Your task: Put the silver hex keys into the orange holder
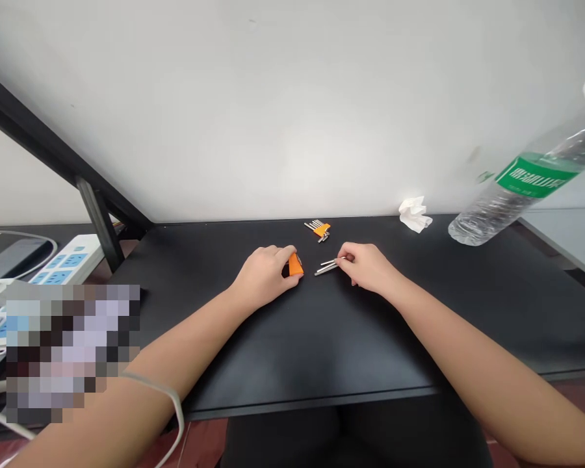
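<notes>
Between the thumb and fingers of my left hand [267, 276] is an orange hex key holder [295, 264], low over the black table. To its right, my right hand [364, 265] pinches one or more of the silver hex keys [326, 267], whose straight ends point left toward the holder. My fingers hide their other ends, and I cannot tell whether some of them rest on the table. Farther back lies a second orange holder [322, 230] with several hex keys fanned out in it.
A crumpled white tissue [416, 214] and a large clear bottle [511, 188] with a green label stand by the wall on the right. At the left are a power strip [63, 263], a white cable [178, 406] across my left forearm, and a black metal frame [97, 221].
</notes>
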A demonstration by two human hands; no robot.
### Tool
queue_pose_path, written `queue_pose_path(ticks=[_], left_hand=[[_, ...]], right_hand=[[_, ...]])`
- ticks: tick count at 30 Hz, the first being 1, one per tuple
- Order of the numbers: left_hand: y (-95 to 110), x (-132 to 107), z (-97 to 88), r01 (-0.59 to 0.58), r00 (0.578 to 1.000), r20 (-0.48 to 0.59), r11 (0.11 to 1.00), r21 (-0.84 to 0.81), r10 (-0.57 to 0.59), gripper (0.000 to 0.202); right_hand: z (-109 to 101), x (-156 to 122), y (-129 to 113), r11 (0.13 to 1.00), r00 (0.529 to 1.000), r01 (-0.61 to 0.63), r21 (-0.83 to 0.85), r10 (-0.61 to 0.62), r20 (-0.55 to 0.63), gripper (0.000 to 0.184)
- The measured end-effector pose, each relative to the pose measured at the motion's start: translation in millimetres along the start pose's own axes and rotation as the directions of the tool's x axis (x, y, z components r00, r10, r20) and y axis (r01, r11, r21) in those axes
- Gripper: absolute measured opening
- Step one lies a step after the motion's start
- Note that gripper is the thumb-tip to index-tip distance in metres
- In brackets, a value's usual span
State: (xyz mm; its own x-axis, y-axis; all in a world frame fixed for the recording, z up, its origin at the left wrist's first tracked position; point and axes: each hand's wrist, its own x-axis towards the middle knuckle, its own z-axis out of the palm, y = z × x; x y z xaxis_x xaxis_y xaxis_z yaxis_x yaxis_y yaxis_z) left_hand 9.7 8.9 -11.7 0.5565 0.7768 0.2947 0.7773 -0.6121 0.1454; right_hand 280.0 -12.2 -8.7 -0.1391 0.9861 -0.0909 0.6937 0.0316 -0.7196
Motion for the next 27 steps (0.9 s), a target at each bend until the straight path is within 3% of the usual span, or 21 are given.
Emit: queue_pose_path(ticks=[4,9,14,19,24,27], left_hand=[[0.5,0.3,-0.2,0.008,1.000,0.023,1.000,0.005,-0.008,0.034],[1.0,0.9,-0.9,0.027,0.999,0.046,0.999,0.022,-0.028,0.036],[0.9,1.1,-0.8,0.016,0.999,0.037,1.000,0.018,-0.016,0.037],[0.4,0.0,-0.6,0.020,1.000,0.024,1.000,0.004,-0.020,0.039],[1.7,-0.5,-0.9,0.020,0.998,0.063,1.000,-0.019,-0.019,0.038],[3.4,-0.7,-1.0,0.030,0.998,0.062,0.999,-0.032,-0.028,0.040]], right_hand=[[-4.8,4.2,3.3,0.976,0.990,0.112,-0.188,-0.126,-0.065,0.019],[-9.8,11.0,9.7,0.983,0.998,0.061,-0.171,-0.064,-0.012,0.014],[-13.2,11.3,13.7,0.957,0.991,0.106,-0.272,-0.123,-0.048,0.019],[-12.9,-1.2,5.6,0.938,0.986,0.157,-0.308,-0.131,0.102,0.029],[-10.3,-12.2,-3.8,0.902,0.970,0.222,-0.371,-0.164,0.181,0.004],[-10.7,-11.8,-3.9,0.890,0.955,0.270,-0.368,-0.197,0.223,0.009]])
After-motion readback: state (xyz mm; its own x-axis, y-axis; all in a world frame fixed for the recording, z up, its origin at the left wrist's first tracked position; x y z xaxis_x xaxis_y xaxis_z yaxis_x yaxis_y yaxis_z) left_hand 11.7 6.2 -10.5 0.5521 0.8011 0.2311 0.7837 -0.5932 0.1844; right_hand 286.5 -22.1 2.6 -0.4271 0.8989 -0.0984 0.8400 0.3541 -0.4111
